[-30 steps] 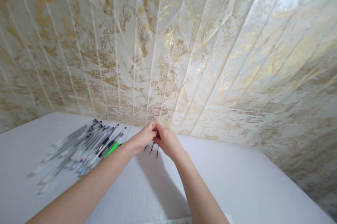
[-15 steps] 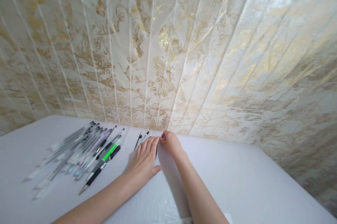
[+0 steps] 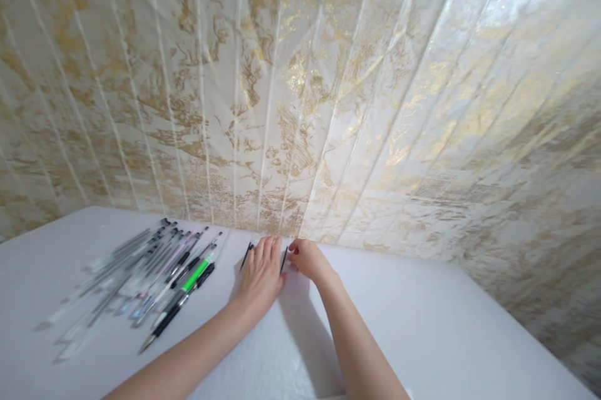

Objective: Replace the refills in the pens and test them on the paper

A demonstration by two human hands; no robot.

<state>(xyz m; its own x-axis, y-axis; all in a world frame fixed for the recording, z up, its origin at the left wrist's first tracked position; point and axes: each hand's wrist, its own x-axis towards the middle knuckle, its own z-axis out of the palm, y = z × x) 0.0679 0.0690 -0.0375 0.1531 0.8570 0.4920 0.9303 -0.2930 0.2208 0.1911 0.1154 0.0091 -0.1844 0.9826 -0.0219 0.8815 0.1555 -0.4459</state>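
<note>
My left hand [image 3: 261,276] lies flat, fingers stretched out, on the white table [image 3: 422,325] over a few thin black sticks; one thin black stick [image 3: 246,255] pokes out at its left edge. My right hand [image 3: 307,260] is curled right beside it, fingertips pinching another thin black stick [image 3: 283,259] near the wall. A heap of pens [image 3: 141,278], clear, grey, black and one with a green pen [image 3: 196,275] barrel, lies to the left of both hands.
A wall [image 3: 328,87] covered in glossy cream and gold sheeting rises directly behind the table's far edge, close to my fingertips. The white tabletop stretches to the right of my right arm and in front of the pens.
A second ago both hands pinched together above the sticks. My left hand has since flattened onto them and slid toward the wall; my right hand has stayed curled beside it.
</note>
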